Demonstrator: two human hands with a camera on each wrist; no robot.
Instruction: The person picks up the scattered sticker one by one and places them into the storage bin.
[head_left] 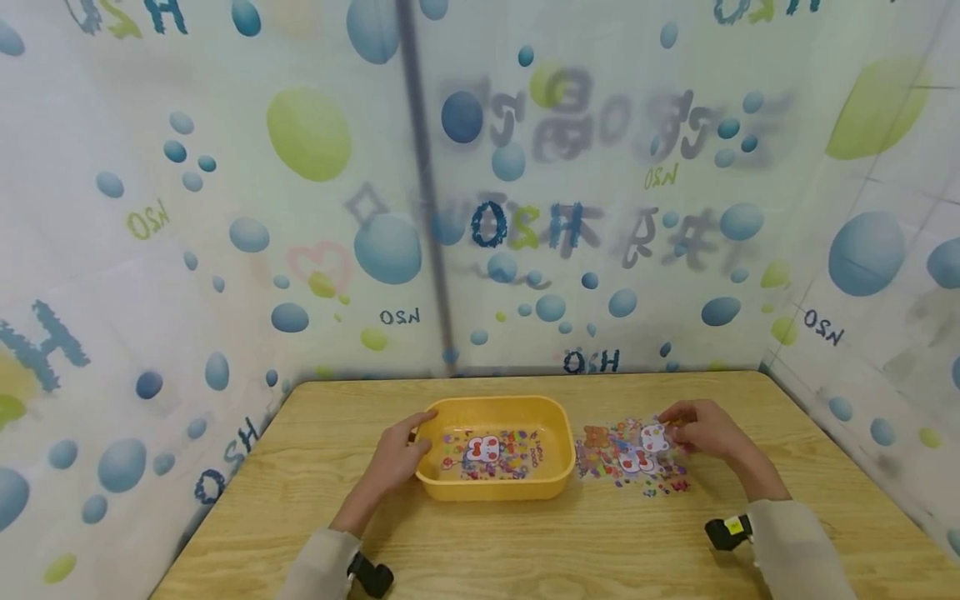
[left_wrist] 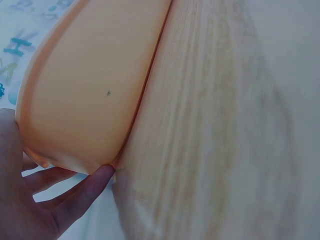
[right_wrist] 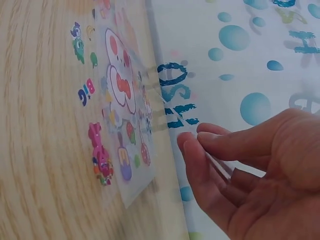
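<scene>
A yellow plastic basin [head_left: 495, 490] sits on the table, with printed cartoon stickers [head_left: 483, 450] on a clear sheet lying inside. My left hand [head_left: 401, 450] grips the basin's left end; in the left wrist view its fingers [left_wrist: 95, 185] press the outer wall. Right of the basin lie clear, overlapping sticker sheets [head_left: 633, 458] with cartoon animals and small colourful pictures. At their right edge my right hand [head_left: 705, 429] pinches a thin clear sheet between thumb and fingers. In the right wrist view a sticker sheet [right_wrist: 120, 75] stands partly raised off the wood, and the pinched edge is mostly hidden.
The wooden table [head_left: 600, 542] ends at the back against a wall sheet [head_left: 480, 283] printed with blue and green drops. Similar sheets flank both sides. A small black camera [head_left: 727, 533] is strapped at the right wrist, another [head_left: 370, 575] at the left.
</scene>
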